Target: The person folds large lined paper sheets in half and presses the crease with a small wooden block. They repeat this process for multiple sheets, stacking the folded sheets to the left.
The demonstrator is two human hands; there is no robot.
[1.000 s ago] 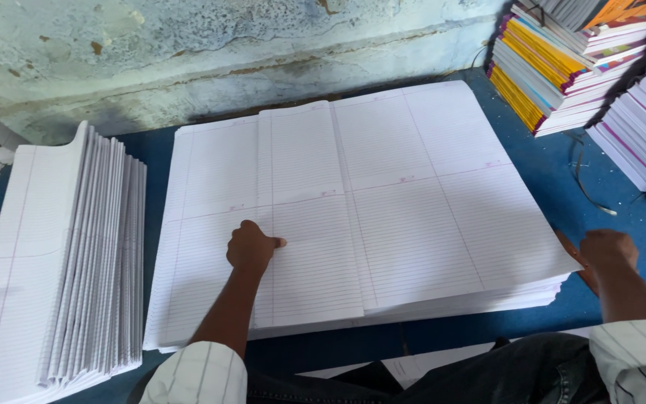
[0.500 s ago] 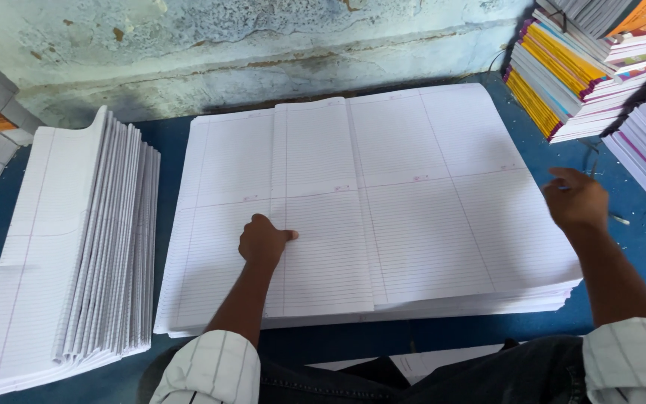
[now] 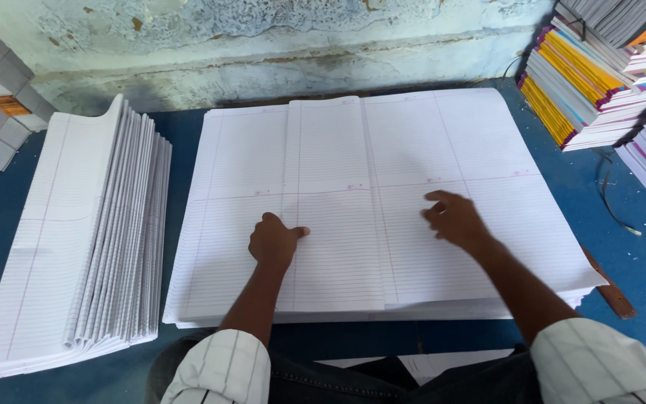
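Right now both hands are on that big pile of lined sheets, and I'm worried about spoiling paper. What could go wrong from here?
1. The top folded sheet sits under the left hand and right hand; an uneven push could crease it or set the fold crooked.
2. The sheet pile has a ragged front edge, so sliding may drag lower sheets out.
3. The folded stack at left fans and could topple.
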